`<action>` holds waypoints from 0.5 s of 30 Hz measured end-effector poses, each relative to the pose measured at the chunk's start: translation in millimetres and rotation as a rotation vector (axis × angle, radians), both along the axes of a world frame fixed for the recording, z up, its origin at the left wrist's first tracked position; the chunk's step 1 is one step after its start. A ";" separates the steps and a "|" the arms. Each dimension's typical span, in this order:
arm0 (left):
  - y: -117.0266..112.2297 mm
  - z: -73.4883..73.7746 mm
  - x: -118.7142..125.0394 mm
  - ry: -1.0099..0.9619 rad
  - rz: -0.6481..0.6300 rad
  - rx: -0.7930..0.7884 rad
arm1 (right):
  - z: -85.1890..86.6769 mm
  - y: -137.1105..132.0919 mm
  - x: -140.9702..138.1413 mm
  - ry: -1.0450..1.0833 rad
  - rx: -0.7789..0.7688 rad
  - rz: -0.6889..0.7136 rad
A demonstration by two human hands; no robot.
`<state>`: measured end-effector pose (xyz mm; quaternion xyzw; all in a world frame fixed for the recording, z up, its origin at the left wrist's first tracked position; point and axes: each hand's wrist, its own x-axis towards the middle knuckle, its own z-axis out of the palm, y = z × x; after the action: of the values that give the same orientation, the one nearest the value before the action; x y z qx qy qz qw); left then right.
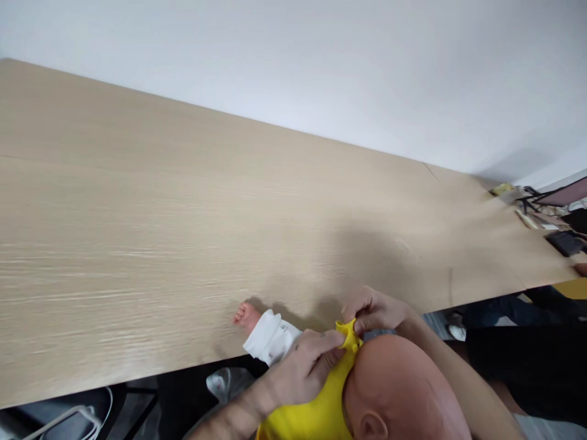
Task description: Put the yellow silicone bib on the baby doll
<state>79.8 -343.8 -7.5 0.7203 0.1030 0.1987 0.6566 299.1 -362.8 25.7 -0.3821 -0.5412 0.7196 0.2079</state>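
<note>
One doll point(403, 391); one yellow garment point(316, 409); two hands point(307, 366); one wooden table point(183, 214); one white trouser leg point(270, 336).

No text, label, brand, number or sign can be read anywhere.

Both hands point(298, 366) point(373, 310) pinching doll's yellow garment point(348, 335)

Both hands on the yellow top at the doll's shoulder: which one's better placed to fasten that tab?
Probably the right hand: its fingertips pinch the raised tab of the yellow top beside the doll's head. The left hand lies flatter, pressing the fabric, so it suits steadying.
</note>
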 end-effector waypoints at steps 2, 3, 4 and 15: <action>0.0 -2.3 0.1 -0.009 -0.006 -0.015 | -9.6 -4.6 -0.8 0.045 -0.010 -0.052; -0.3 -3.5 0.4 -0.019 -0.012 -0.019 | -14.1 -7.1 -1.9 0.075 -0.017 -0.082; -0.6 -4.7 0.9 -0.032 -0.015 -0.021 | -18.2 -9.5 -3.4 0.114 -0.026 -0.111; -2.2 -8.0 3.6 -0.049 -0.025 -0.066 | -30.1 -20.4 -12.3 0.164 -0.156 -0.215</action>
<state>83.4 -346.0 -15.4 0.6943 0.0842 0.2046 0.6848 286.8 -383.2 -4.4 -0.3929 -0.4209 0.7617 0.2972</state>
